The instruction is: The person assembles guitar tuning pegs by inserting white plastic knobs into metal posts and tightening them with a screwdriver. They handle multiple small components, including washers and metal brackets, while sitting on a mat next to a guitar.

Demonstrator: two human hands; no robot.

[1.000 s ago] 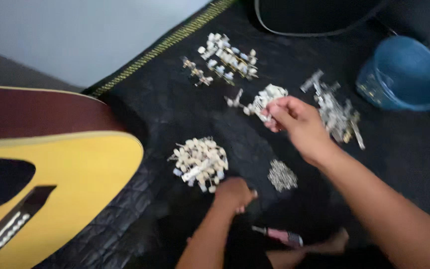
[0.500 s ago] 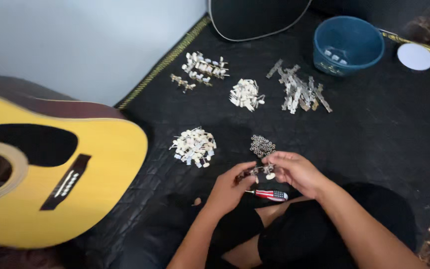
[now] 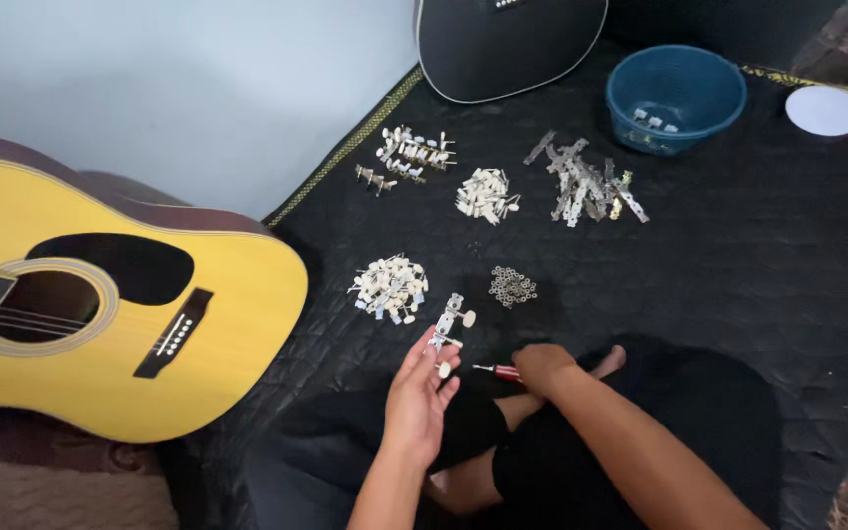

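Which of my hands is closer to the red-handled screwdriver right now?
Right. The right hand rests on the red-handled screwdriver, closed over its handle end. The left hand is beside it, apart, holding a metal tuning machine with cream knobs.

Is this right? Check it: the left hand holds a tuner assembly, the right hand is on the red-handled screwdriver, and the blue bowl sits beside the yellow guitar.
Not quite. In the head view the blue bowl sits beside the black guitar, far from the yellow guitar. The rest holds: left hand holds the tuner assembly, right hand on the screwdriver.
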